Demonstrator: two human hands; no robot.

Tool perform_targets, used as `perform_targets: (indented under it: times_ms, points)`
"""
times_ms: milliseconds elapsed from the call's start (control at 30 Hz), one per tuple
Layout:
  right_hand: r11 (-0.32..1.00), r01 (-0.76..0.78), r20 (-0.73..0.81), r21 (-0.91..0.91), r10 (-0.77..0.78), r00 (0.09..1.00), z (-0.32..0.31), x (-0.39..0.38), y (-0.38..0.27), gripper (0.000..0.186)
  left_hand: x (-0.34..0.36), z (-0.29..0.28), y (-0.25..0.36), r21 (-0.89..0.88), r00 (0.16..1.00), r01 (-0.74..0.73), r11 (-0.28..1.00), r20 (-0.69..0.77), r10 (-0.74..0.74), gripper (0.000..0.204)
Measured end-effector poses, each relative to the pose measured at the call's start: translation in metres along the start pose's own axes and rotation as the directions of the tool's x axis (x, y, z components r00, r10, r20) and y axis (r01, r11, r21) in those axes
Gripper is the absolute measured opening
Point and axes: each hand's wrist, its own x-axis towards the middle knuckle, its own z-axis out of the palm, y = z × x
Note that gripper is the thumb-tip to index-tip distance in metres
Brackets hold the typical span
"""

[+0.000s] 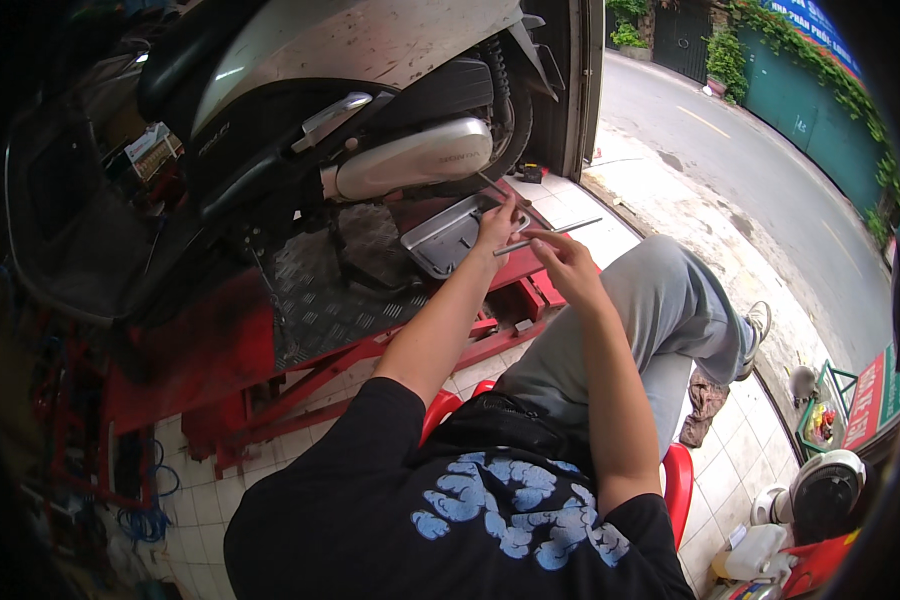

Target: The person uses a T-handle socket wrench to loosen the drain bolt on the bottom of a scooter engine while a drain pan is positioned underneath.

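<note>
While the bare left hand [498,224] curls its fingers around a thin, dark metal shaft [492,184] in the head view, the bare right hand [567,268] bends its fingers at a straight, slender grey metal rod [577,228]; whether they grip the rod or only touch it cannot be told. The rod lies directly ahead of the right hand, the nearer one, its long axis slanting from beside the left wrist toward the grey asphalt street [770,210]. The shaft points forward and left, toward the rounded silver engine cover [420,160]. Any joint between shaft and rod is hidden. A shallow, rectangular silver metal tray [438,230] lies just left of the left hand.
</note>
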Motion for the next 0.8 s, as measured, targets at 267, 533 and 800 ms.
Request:
perform_targets:
  times_ms: [267, 533, 800]
  points:
    - [0.737, -0.380, -0.250, -0.559, 0.287, 0.925, 0.006, 0.007, 0.012, 0.037, 0.014, -0.009, -0.028, -0.074, 0.996, 0.083, 0.994, -0.023, -0.085, 0.027]
    - [0.943, -0.219, -0.534, -0.251, 0.054, 0.844, 0.003, 0.009, 0.026, 0.034, 0.008, 0.003, -0.015, -0.156, 0.998, 0.051, 0.986, -0.024, -0.055, 0.029]
    - [0.962, -0.158, -0.458, -0.222, 0.040, 0.888, -0.002, 0.012, 0.028, 0.033, -0.023, 0.007, -0.022, 0.108, 0.980, 0.154, 0.982, 0.112, -0.166, 0.033]
